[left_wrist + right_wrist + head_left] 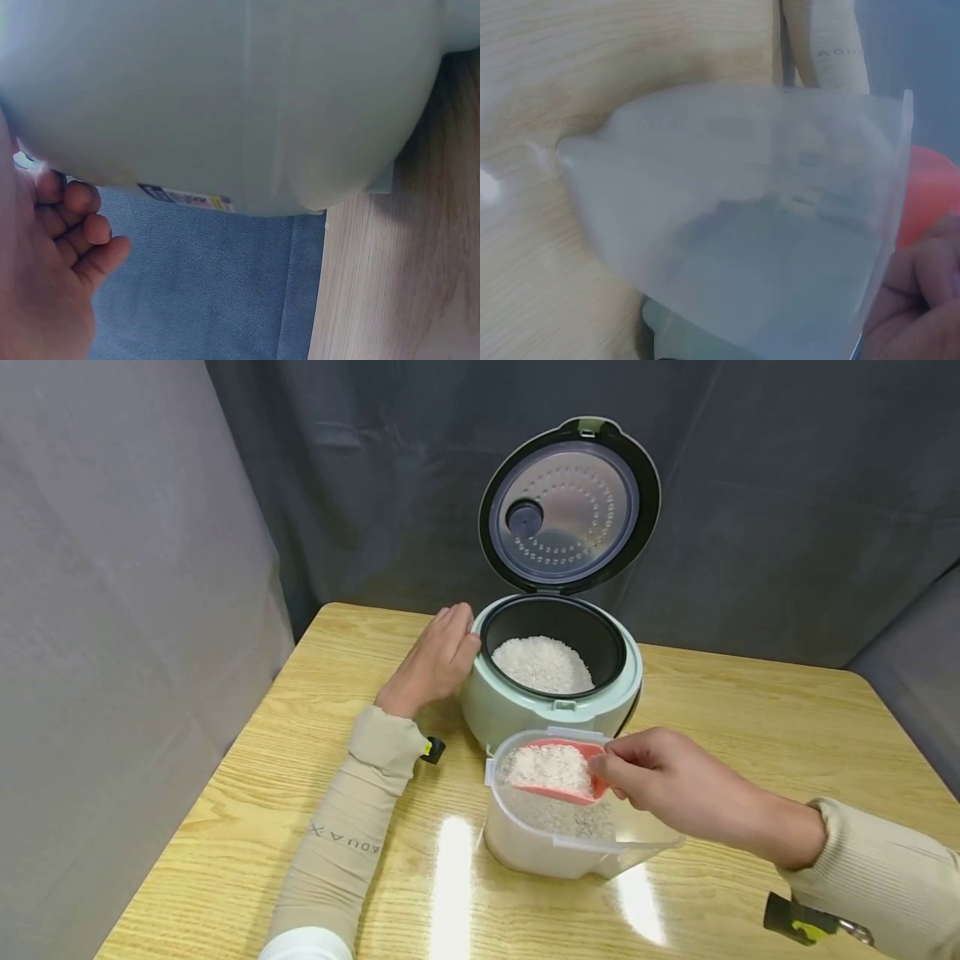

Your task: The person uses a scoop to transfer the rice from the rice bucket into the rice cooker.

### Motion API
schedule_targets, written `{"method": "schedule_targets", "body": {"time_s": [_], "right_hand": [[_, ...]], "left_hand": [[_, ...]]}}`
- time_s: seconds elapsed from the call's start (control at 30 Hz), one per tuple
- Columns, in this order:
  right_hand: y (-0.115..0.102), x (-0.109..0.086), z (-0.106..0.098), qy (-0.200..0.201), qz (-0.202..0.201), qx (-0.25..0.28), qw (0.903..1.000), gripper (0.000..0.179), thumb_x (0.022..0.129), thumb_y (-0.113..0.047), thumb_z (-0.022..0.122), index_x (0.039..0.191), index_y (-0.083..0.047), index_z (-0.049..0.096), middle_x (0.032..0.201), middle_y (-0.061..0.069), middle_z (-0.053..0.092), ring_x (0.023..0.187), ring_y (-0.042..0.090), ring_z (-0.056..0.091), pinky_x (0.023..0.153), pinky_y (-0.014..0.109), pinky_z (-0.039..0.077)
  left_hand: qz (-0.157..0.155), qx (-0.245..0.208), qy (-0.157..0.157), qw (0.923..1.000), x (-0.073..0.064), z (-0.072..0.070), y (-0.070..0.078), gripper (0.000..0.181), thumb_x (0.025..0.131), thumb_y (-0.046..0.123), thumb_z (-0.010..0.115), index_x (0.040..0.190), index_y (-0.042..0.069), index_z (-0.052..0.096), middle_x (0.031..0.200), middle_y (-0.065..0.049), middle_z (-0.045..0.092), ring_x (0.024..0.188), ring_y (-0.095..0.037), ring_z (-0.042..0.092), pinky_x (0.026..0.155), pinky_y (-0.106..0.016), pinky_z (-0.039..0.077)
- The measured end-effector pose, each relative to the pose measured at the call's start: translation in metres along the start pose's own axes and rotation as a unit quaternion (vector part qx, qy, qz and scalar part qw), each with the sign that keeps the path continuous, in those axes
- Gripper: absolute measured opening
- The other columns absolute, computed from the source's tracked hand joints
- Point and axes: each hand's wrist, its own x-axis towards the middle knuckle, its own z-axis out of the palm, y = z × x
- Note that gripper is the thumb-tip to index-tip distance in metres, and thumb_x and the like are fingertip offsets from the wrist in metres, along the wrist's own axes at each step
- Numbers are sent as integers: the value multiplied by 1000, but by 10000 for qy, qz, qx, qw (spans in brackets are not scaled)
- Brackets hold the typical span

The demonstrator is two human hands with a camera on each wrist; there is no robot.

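Note:
Against the left side of a pale green rice cooker (480, 702) rests my left hand (435, 662). Its loosely curled fingers (79, 202) touch the cooker body in the left wrist view. The inner pot holds white rice (543, 665). My right hand (675, 785) pinches the handle of a pink scoop (558, 794) heaped with rice. That scoop is over the mouth of a translucent rice container (536, 852), which has rice inside and stands before the cooker. In the right wrist view, the container wall (727, 165) covers much of the frame.
The cooker's lid (570, 510) stands raised at the back. All of this is on a wood-grain table (765, 727). Dark grey cloth (375, 485) hangs behind it, and a lighter grey curtain (135, 610) is at the left. A cord (628, 714) shows at the cooker's right side.

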Motion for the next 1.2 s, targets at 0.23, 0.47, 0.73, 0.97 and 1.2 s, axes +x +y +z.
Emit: {"method": "schedule_targets", "body": {"time_s": [0.23, 0.47, 0.73, 0.97, 1.2], "right_hand": [[6, -4, -5, 274, 43, 197, 9994, 32, 103, -29, 55, 77, -13, 64, 61, -4, 41, 51, 6, 30, 46, 26, 27], [12, -6, -10, 447, 191, 545, 9973, 35, 105, -30, 54, 78, -7, 63, 58, -4, 34, 49, 8, 25, 44, 28, 23], [18, 1, -24, 689, 155, 819, 9941, 36, 106, -27, 50, 89, 0, 66, 60, -5, 37, 48, 11, 26, 43, 29, 26], [22, 10, -42, 825, 258, 972, 9915, 36, 107, -34, 50, 95, -4, 66, 63, -2, 42, 50, 17, 30, 44, 29, 31], [27, 23, -59, 1161, 293, 824, 9894, 38, 107, -38, 51, 88, -8, 65, 67, -1, 46, 52, 20, 35, 47, 33, 34]], "left_hand": [[-62, 24, -41, 10000, -2, -1, -1, 20, 95, 21, 32, 88, 5, 41, 82, -9, 38, 82, -29, 40, 78, -34, 33], [-32, 32, -12, 10000, -3, -1, -3, 20, 95, 21, 33, 88, 5, 41, 82, -9, 37, 81, -29, 40, 78, -35, 33], [-38, 21, -25, 10000, -3, -2, -4, 20, 95, 22, 33, 88, 5, 42, 82, -9, 38, 81, -29, 40, 78, -34, 33], [-18, -8, -8, 10000, -2, -1, -2, 20, 95, 22, 32, 88, 5, 42, 81, -9, 38, 82, -29, 41, 78, -35, 34], [13, -37, 14, 10000, 1, 0, -1, 20, 95, 21, 33, 88, 5, 42, 81, -9, 39, 82, -29, 41, 78, -34, 34]]}}
